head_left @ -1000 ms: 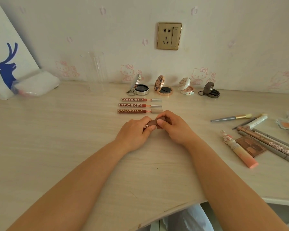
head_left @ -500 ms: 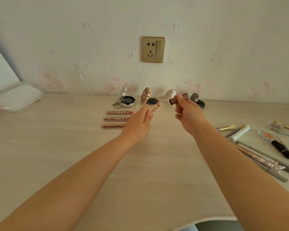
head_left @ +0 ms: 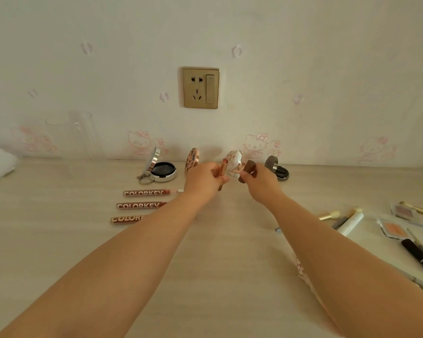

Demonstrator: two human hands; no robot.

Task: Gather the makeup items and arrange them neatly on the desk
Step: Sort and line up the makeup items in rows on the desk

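The left hand [head_left: 203,179] grips the uncapped lipstick [head_left: 222,170] upright; the right hand [head_left: 259,181] pinches its brown cap [head_left: 248,170] just beside it at 3 o'clock, probably to check the bullet before recapping. Both are raised in front of the compacts at 12 o'clock on the desk [head_left: 230,240]. Half a second earlier the hands were further apart.

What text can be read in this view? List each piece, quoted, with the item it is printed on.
"COLORKEY" on the top lip gloss tube.
"COLORKEY" on the middle lip gloss tube; the left forearm hides the tube's end.
"COLOR" on the bottom lip gloss tube; the forearm hides the rest.
The black lipstick tube has a mark too small to read.
No text is readable on the wall socket.
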